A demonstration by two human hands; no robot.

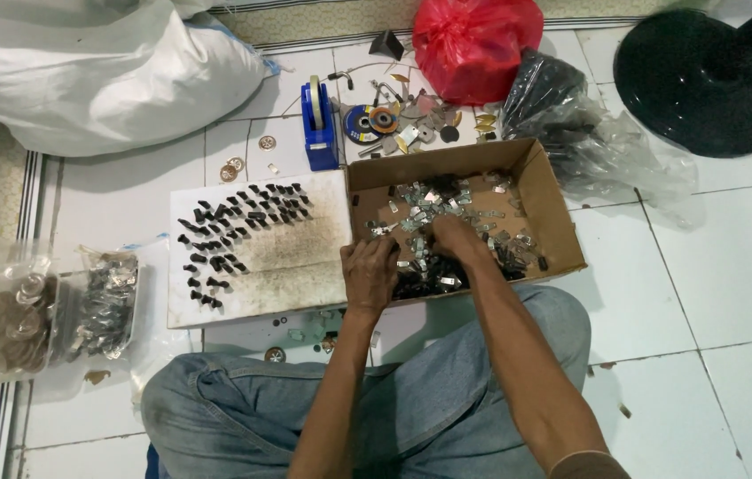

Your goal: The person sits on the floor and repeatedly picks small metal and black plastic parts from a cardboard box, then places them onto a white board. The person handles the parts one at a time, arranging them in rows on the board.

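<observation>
Your left hand (369, 273) rests at the near left edge of the cardboard box (553, 204), knuckles up and fingers curled down into the small metal and black parts (447, 222) heaped inside; whether those fingers pinch a piece you cannot tell from this angle. Your right hand (454, 238) sits just beside it, to its right and slightly farther from you, also palm down in the same heap, fingers bent and buried among the pieces, so its grip is hidden too. Just left of your left hand lies a stained white board (305, 266) carrying rows of small black pieces (234, 232). Farther left of it sit clear bags (66, 310) of parts on the tiled floor. Beyond both hands, past the far wall of the box, stand a blue tape dispenser (319, 124), grinding discs (371, 121) and a red plastic bag (475, 44). Right of your right hand, beyond the box, lies a bag of dark parts (562, 106).
</observation>
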